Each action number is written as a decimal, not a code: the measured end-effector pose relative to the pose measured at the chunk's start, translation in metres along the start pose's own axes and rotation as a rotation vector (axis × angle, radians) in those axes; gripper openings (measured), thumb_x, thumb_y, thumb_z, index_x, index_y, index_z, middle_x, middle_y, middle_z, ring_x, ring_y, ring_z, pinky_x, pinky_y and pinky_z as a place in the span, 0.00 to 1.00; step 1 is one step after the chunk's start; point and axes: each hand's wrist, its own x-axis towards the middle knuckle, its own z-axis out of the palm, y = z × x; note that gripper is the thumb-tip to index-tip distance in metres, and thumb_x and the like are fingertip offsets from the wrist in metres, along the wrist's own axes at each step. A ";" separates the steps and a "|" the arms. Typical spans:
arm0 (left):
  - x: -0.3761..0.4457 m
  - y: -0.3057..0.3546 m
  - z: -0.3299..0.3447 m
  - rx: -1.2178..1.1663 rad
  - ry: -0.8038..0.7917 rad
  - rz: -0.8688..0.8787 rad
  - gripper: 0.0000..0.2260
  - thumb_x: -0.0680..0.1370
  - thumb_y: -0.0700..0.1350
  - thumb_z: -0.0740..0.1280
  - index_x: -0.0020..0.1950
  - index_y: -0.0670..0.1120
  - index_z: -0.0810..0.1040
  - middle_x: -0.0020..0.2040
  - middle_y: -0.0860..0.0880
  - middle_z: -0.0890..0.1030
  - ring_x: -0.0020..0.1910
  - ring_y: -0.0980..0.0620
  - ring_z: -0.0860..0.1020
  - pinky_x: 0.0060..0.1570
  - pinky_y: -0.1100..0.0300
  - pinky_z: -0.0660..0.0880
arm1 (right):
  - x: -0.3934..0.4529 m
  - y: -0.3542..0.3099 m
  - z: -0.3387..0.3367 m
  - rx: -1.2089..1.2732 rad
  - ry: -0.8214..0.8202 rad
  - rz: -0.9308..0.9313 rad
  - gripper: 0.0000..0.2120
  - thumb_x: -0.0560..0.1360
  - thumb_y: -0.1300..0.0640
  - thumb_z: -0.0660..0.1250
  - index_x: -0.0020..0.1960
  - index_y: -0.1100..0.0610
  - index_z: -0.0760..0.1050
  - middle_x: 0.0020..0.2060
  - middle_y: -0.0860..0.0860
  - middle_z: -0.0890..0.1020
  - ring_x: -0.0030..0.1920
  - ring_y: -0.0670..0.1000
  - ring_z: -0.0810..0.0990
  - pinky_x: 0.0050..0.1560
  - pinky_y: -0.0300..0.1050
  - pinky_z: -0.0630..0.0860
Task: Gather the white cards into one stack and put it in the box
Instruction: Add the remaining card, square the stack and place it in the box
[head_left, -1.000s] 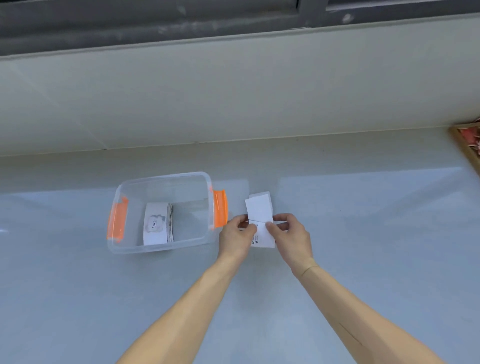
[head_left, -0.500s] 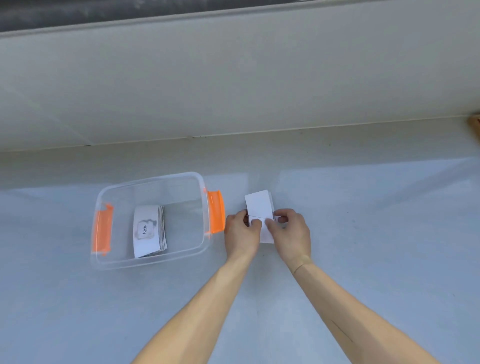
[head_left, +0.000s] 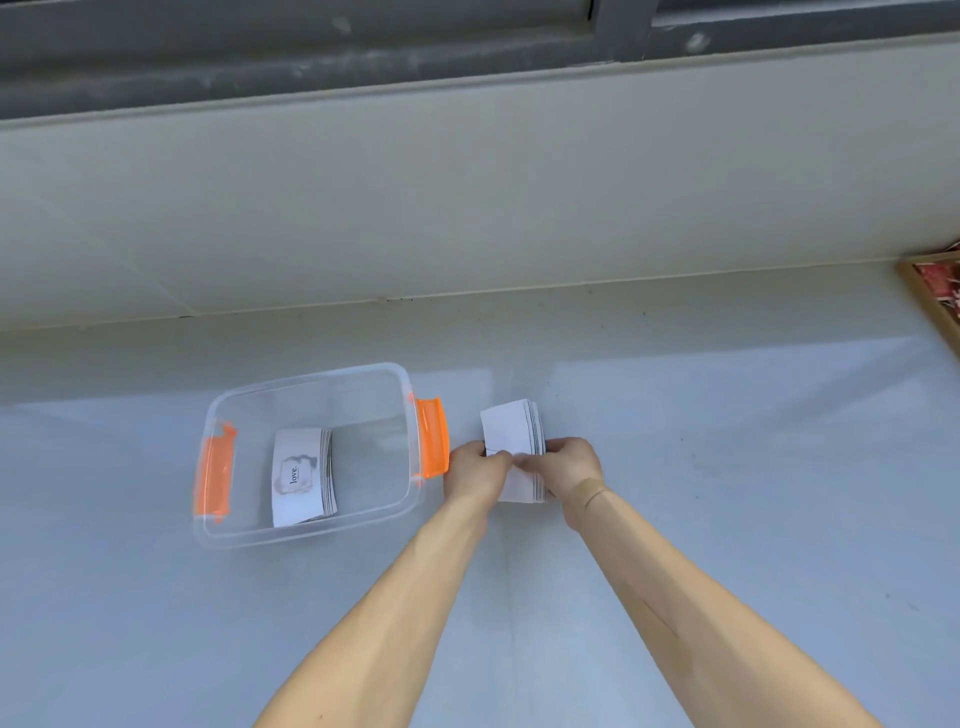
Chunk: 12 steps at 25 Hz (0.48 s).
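Observation:
A stack of white cards (head_left: 511, 428) lies on the grey surface just right of the clear plastic box (head_left: 311, 535). My left hand (head_left: 475, 473) and my right hand (head_left: 569, 467) pinch the stack from its two sides, fingertips meeting over its near half. The box has orange latches (head_left: 434, 436) on both short ends and no lid. Inside it lies another stack of white cards (head_left: 301, 475), its top one printed with "love".
A pale wall runs along the back of the surface under a dark window frame. A wooden-framed tray (head_left: 932, 296) with red contents pokes in at the right edge.
The loose cards between my hands have been squared into a tighter stack. Both hands stayed at the stack; the camera view shifted slightly.

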 end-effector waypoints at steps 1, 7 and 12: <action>-0.004 0.000 -0.003 -0.033 -0.028 -0.012 0.07 0.73 0.35 0.63 0.43 0.43 0.80 0.38 0.46 0.80 0.38 0.45 0.75 0.36 0.58 0.69 | -0.003 0.002 -0.001 0.051 -0.030 0.012 0.12 0.67 0.62 0.75 0.50 0.63 0.81 0.42 0.56 0.85 0.42 0.57 0.84 0.45 0.50 0.80; -0.047 -0.037 -0.016 -0.209 -0.214 -0.036 0.12 0.75 0.33 0.64 0.54 0.41 0.82 0.52 0.40 0.85 0.51 0.41 0.83 0.55 0.48 0.79 | -0.052 0.031 -0.012 -0.040 -0.017 -0.154 0.19 0.64 0.58 0.76 0.53 0.54 0.76 0.45 0.51 0.83 0.43 0.50 0.83 0.39 0.44 0.78; -0.091 -0.098 -0.049 -0.007 -0.252 0.070 0.11 0.74 0.42 0.70 0.56 0.45 0.79 0.50 0.48 0.84 0.46 0.52 0.80 0.41 0.63 0.73 | -0.113 0.074 -0.015 -0.386 0.013 -0.393 0.18 0.62 0.53 0.73 0.50 0.46 0.74 0.43 0.42 0.80 0.42 0.46 0.80 0.41 0.43 0.75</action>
